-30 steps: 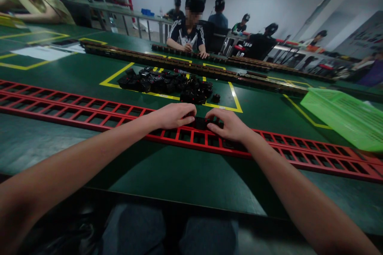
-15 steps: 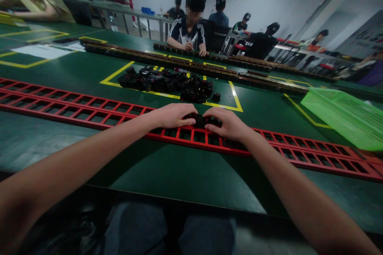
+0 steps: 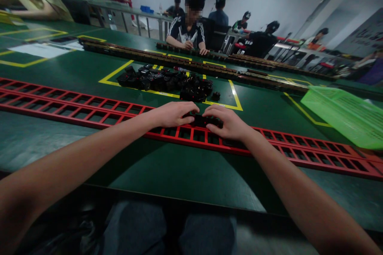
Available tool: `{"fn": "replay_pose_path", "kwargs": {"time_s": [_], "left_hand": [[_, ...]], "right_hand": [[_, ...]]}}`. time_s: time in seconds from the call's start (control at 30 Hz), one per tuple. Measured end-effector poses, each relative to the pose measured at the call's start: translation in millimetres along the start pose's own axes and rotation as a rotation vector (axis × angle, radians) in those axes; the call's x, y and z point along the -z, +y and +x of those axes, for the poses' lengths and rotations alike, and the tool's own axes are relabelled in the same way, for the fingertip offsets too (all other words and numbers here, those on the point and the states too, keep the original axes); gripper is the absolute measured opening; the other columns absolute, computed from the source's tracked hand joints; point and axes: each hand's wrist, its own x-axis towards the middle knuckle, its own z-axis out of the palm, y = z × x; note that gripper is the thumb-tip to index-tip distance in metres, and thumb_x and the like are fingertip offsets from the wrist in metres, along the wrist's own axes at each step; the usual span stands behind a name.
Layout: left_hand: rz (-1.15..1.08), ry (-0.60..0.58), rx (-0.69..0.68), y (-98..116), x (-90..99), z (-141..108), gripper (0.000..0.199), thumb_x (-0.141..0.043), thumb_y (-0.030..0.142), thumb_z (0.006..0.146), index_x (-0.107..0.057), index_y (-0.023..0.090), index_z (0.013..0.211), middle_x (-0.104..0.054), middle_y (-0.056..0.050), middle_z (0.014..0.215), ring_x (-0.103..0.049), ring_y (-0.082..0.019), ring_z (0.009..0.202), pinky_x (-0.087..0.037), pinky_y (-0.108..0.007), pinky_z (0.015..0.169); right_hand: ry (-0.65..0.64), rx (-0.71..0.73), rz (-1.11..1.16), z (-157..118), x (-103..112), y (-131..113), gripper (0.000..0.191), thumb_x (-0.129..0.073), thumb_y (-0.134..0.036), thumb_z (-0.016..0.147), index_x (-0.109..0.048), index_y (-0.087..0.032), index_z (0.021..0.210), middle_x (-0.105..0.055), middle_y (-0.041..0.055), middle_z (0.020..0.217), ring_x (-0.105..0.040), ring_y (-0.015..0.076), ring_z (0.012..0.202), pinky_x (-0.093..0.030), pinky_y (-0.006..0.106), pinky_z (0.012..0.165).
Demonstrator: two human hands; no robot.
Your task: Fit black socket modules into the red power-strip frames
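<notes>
Both hands rest at the red ladder-like frame (image 3: 196, 140), which lies across the green table. Small black blocks (image 3: 198, 120) sit in a row on its far side, between my hands; a tiny red spot shows on one. My left hand (image 3: 177, 114) is closed, thumb and fingers curled about the row's left end. At the right end, my right hand (image 3: 226, 122) has its thumb in front and fingers behind, pinching a black block. The fingers partly cover the blocks, so their exact shape and number are hidden. Beyond the frame lies a heap of similar black blocks (image 3: 167, 79).
Yellow tape (image 3: 237, 95) outlines the heap's area. A green plastic basket (image 3: 344, 113) stands at the right. Long brown strips (image 3: 134, 55) stretch across the farther table. Opposite sits a person (image 3: 190, 28) holding a pen-like object. White papers (image 3: 42, 50) lie at the left.
My hands stay at nearly the same spot over the red frame. The fingers have shifted slightly on the black blocks, and more of the block by my right hand shows.
</notes>
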Motion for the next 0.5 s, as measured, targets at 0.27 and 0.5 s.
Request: {"fn": "replay_pose_path", "kwargs": {"time_s": [0.27, 0.5], "left_hand": [[-0.028, -0.001, -0.015, 2.0, 1.6, -0.9, 0.024, -0.050, 0.027, 0.097, -0.054, 0.018, 0.119, -0.062, -0.007, 0.116, -0.060, -0.021, 0.101, -0.044, -0.032, 0.085], [-0.068, 0.073, -0.155, 0.2, 1.3, -2.2, 0.015, -0.050, 0.023, 0.096, -0.058, 0.018, 0.107, -0.059, -0.007, 0.113, -0.058, -0.020, 0.101, -0.046, -0.031, 0.087]], "right_hand": [[-0.003, -0.003, 0.008, 0.4, 0.5, -0.8, 0.018, -0.055, -0.019, 0.088, -0.065, -0.018, 0.103, -0.064, 0.0123, 0.109, -0.062, 0.0258, 0.102, -0.052, 0.045, 0.090], [0.037, 0.047, -0.012, 0.4, 0.0, -0.7, 0.015, -0.053, -0.019, 0.090, -0.066, -0.018, 0.095, -0.065, 0.0120, 0.106, -0.062, 0.0246, 0.099, -0.052, 0.043, 0.088]]}}
